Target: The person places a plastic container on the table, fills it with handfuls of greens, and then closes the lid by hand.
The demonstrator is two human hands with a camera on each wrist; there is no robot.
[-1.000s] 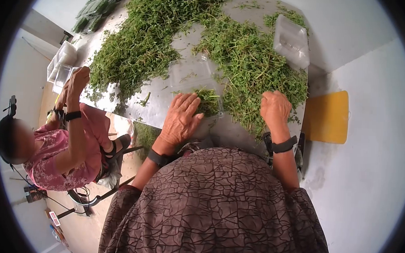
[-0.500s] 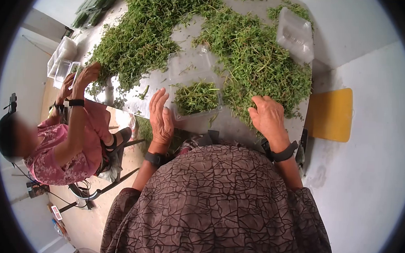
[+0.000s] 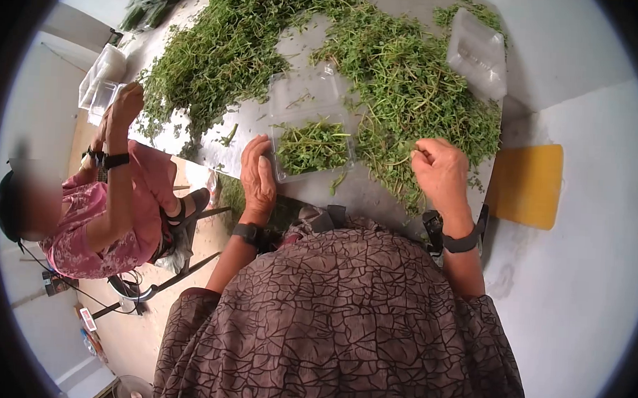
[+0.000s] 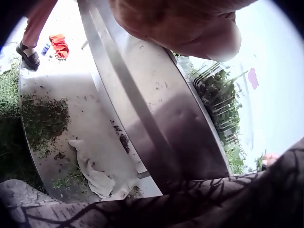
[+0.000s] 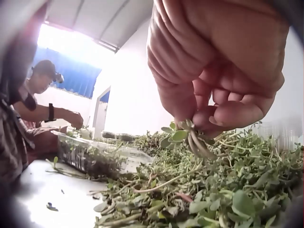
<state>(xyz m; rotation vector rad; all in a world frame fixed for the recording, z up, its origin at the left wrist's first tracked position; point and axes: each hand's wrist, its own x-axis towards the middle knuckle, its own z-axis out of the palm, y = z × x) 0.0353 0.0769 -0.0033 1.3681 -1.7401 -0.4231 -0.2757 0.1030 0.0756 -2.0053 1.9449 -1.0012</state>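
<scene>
- The right hand [image 3: 444,177] pinches a small green sprig [image 5: 178,137] between thumb and fingers; from above, the back of the hand hides most of that grip, but the right wrist view shows leaves and stem ends at the fingertips.
- Just below that hand lies the right-hand heap of greens [image 3: 409,82], loose and tangled on the metal table [image 3: 297,41].
- The left hand [image 3: 258,183] has its fingers extended and close together, curled round nothing visible, along the left side of an opened clear container [image 3: 313,175]; whether it touches the wall cannot be told. In the left wrist view the hand is cut off at the top.
- The container sits between the two hands, near the table's front edge, its tray part filled with greens and its lid lying back on the far side; the clear plastic makes the lid's outline faint.
- A pink patch [image 4: 252,78] beyond the container is too blurred to name.
- At the far left corner, green packs [image 3: 153,5] run out of frame.
- A second person [image 3: 97,221] sits at the left, both hands near clear trays [image 3: 102,79]; what they hold is hard to make out.
</scene>
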